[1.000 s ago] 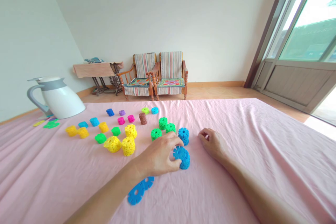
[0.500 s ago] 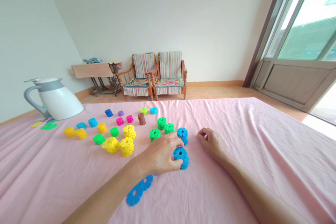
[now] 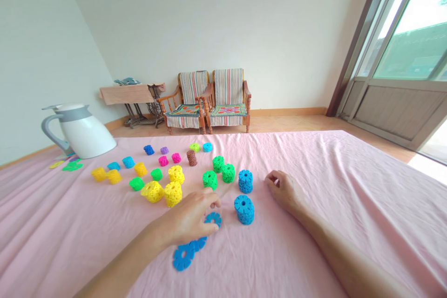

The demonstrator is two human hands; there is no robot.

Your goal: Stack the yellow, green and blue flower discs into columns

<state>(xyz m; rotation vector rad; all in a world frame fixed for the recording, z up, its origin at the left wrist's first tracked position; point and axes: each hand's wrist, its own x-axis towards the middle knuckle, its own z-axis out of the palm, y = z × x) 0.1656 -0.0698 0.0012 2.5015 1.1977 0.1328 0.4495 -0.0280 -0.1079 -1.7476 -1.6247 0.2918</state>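
Note:
My left hand (image 3: 193, 214) hovers above a loose blue notched disc (image 3: 213, 219), thumb and fingers apart on either side of it, not gripping it. More flat blue discs (image 3: 183, 257) overlap on the cloth below my wrist. Just right of that hand stands a stack of blue discs (image 3: 244, 209), with a second blue stack (image 3: 245, 181) behind it. My right hand (image 3: 284, 191) rests on the cloth to the right of these stacks, its fingers loosely curled with nothing visible in them. Three green disc stacks (image 3: 228, 173) stand beyond my left hand.
Yellow disc stacks (image 3: 173, 194) sit left of the green ones, one lying tilted. Smaller stacks in several colours, including a brown stack (image 3: 192, 158), spread farther back. A white jug (image 3: 87, 135) stands at the far left of the pink cloth (image 3: 279, 260).
My left hand has let go of the front blue stack and moved left over the loose disc. The view has shifted slightly; my right hand stays resting on the cloth.

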